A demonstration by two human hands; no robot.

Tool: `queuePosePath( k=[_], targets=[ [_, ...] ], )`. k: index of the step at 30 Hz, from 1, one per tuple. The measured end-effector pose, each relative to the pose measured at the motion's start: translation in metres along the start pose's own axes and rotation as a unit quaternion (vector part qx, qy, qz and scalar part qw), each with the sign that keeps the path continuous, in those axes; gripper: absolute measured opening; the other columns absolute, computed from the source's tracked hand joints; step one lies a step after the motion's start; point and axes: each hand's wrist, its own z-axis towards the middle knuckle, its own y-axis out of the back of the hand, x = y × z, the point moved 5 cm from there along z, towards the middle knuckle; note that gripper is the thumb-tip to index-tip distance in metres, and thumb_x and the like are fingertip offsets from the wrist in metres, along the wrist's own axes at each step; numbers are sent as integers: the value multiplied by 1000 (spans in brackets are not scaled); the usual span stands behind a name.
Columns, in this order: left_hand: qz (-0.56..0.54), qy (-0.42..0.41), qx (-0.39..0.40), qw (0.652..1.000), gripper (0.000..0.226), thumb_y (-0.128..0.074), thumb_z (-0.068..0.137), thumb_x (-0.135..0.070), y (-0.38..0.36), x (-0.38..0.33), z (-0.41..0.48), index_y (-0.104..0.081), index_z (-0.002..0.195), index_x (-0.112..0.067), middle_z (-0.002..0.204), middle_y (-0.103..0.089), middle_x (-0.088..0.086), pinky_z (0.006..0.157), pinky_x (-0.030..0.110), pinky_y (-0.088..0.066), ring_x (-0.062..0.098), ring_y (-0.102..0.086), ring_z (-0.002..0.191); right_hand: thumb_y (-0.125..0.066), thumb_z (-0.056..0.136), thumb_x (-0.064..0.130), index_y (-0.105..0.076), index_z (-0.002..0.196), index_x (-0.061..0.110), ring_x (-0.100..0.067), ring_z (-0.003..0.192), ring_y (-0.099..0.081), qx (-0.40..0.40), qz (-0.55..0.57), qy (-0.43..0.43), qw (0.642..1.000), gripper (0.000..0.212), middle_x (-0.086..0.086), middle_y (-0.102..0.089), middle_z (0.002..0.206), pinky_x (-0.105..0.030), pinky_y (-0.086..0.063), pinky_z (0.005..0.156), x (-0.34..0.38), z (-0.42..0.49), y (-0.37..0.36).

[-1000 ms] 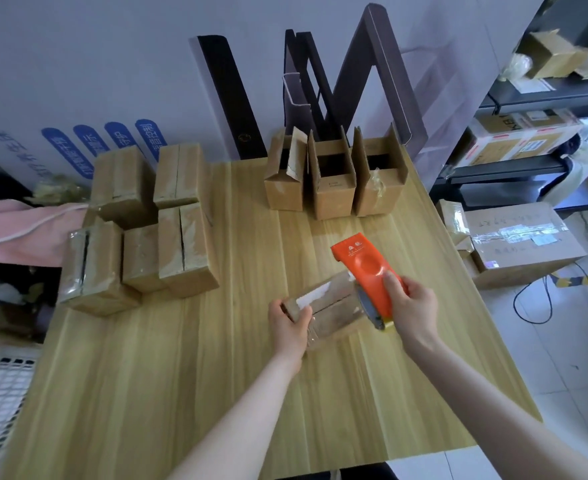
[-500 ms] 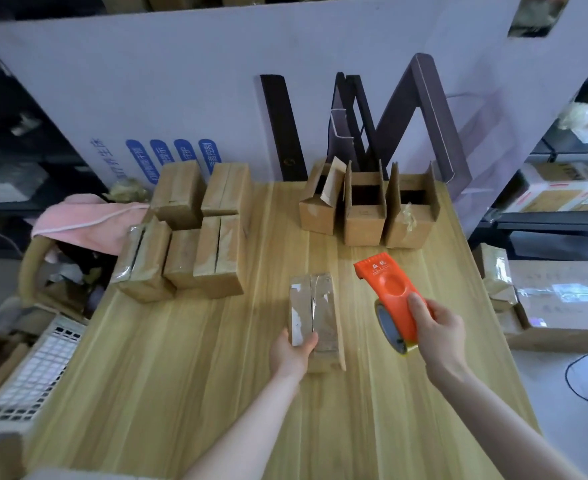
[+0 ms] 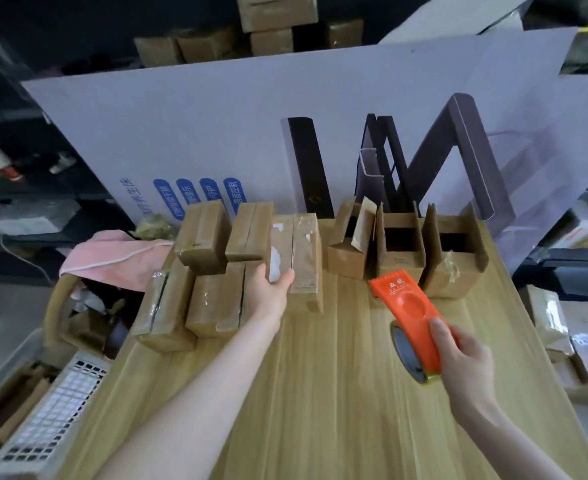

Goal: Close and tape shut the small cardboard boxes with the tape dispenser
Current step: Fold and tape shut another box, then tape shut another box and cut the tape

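Taped boxes (image 3: 216,271) left; open boxes (image 3: 403,244) right

An orange tape dispenser (image 3: 411,318), brown cardboard boxes (image 3: 213,299), a pale striped wood-grain table (image 3: 320,393), pink cloth (image 3: 119,258).
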Motion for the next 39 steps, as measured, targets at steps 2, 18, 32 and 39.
queuePosePath(
  k=[2, 18, 32, 39],
  targets=[
    [36, -27, -13, 999, 63, -66, 87, -42, -3, -22, 37, -45, 141, -17, 138, -54, 2, 101, 46, -47, 25, -54, 122, -57, 94, 28, -68, 76, 15, -21, 62, -54, -1, -10, -4, 1000, 25, -14, -65, 69, -34, -42, 59, 2, 6, -11],
    [540, -276, 249, 755, 78, -27, 99, -52, -118, 9, 143, 10, 152, -8, 159, 17, 12, 121, 42, 5, 26, 18, 146, -56, 94, 15, -67, 73, 16, -8, 33, -51, -27, -7, -43, 999, 24, 2, -59, 42, -12, -39, 35, 8, 39, -81],
    [372, -325, 182, 850, 63, -44, 100, -31, -164, -48, 174, -15, 154, -14, 162, -8, 3, 121, 42, -12, 19, -3, 149, -58, 92, 9, -69, 73, 8, -11, 35, -49, -70, -19, -67, 995, 22, 0, -57, 39, -9, -34, 32, -12, 38, -72],
    [312, -174, 152, 922, 66, -36, 101, -43, -238, -63, 140, -13, 154, -11, 162, -10, 10, 117, 42, -24, 27, -13, 148, -66, 89, 21, -72, 71, 14, -1, 41, -48, -118, -34, -77, 989, 20, 2, -62, 49, -16, -38, 43, -42, 28, -42]
  ],
)
